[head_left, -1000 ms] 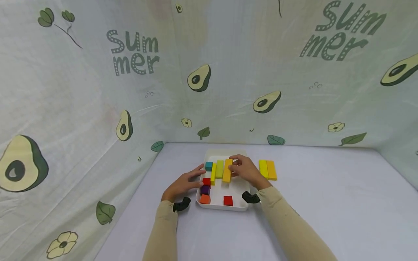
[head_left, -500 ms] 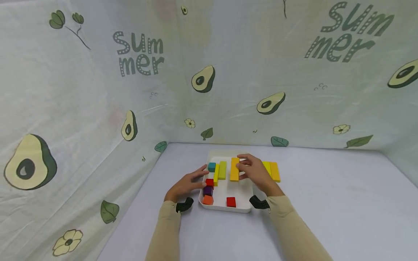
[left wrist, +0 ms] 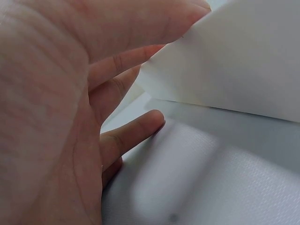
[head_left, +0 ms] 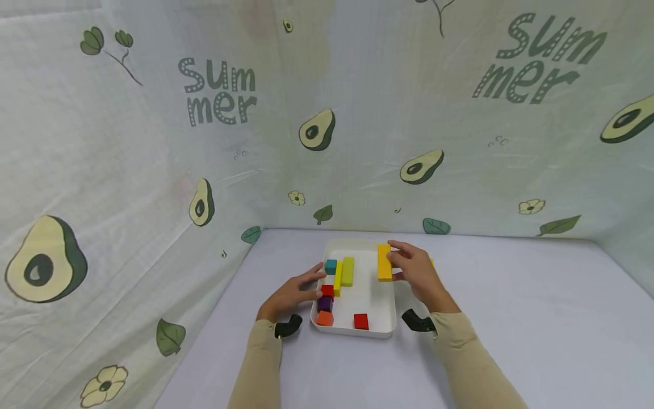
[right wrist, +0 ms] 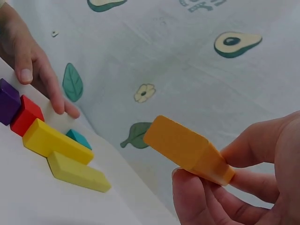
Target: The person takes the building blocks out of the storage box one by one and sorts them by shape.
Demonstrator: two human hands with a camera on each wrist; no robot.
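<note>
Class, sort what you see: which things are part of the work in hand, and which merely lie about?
In use:
right hand gripping the orange bar
left hand touching the white tray

Lying about:
yellow bars
teal cube
red cube
purple cube

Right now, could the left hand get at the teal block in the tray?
Probably yes. The left hand rests on the tray's left rim, its fingers beside the teal block, holding nothing, with nothing between them. The right hand holds an orange block well clear.
</note>
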